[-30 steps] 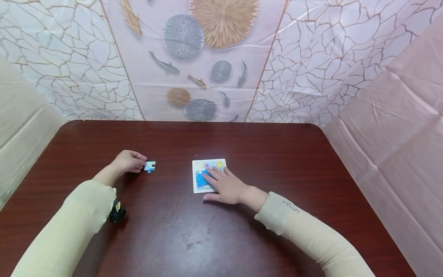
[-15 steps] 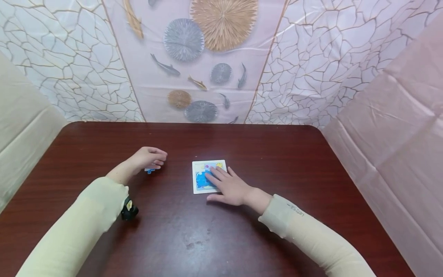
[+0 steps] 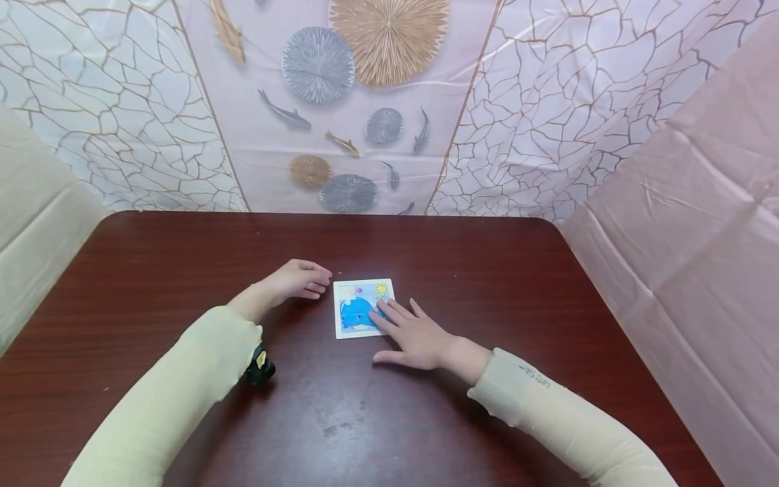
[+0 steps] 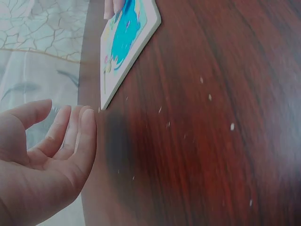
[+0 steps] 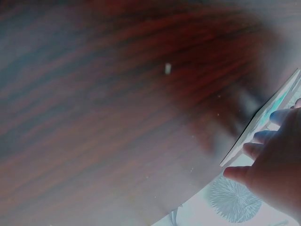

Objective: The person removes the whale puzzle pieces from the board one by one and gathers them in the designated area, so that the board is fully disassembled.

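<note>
A square jigsaw puzzle (image 3: 355,316) with a white frame, a blue whale and a yellow sun lies flat on the table. My left hand (image 3: 303,279) is just off the puzzle's left edge, its fingers loosely bent. In the left wrist view the left hand (image 4: 56,150) shows its palm with nothing between thumb and fingers. My right hand (image 3: 416,338) lies with spread, straight fingers over the puzzle's right side, fingertips (image 3: 380,316) on the picture. The right wrist view shows the right hand (image 5: 273,165) beside the puzzle's thin edge. A loose puzzle piece seen earlier is hidden from view.
The dark red-brown table (image 3: 487,270) has rounded back corners and a few pale specks. Behind it hangs a patterned cloth (image 3: 347,122) with fish and round motifs. Plain pale cloth (image 3: 688,237) flanks the right side. A small black device (image 3: 260,368) is on the left wrist.
My left hand has moved right from the loose blue puzzle piece to beside the puzzle; the forearm now covers the piece's earlier spot. The right hand has slid slightly right, uncovering more whale.
</note>
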Action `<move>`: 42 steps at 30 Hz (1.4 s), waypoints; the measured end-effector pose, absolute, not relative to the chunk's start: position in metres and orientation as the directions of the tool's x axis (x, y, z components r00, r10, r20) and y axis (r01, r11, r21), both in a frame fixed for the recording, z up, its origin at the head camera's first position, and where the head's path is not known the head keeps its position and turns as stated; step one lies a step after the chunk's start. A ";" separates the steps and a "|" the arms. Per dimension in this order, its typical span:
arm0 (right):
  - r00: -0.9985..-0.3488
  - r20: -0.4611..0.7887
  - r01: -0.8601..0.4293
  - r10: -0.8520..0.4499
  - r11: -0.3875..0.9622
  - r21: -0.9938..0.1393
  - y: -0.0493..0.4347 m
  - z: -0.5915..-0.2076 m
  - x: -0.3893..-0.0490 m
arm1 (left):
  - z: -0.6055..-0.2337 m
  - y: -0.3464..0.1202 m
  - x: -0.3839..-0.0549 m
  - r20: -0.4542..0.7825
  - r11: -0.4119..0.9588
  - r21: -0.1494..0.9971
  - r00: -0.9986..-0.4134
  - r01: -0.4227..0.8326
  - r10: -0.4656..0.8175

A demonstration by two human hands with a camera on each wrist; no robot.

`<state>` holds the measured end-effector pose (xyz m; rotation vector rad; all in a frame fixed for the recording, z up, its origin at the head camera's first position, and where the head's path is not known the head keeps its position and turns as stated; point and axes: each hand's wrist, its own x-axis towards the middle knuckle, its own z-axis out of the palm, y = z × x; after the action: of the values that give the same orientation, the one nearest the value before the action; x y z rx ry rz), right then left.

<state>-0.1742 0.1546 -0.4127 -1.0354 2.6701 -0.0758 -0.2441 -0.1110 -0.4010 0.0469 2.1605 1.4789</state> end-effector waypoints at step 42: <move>-0.710 -0.269 -0.646 -0.651 0.754 -0.121 0.158 -0.419 -0.175 | -0.415 -0.063 -0.251 -0.349 0.507 0.843 -0.899 -0.178 0.265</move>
<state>-0.1747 0.1580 -0.4192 -1.0084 2.6577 -0.0252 -0.2513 -0.0630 -0.4150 0.0716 2.3156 1.3687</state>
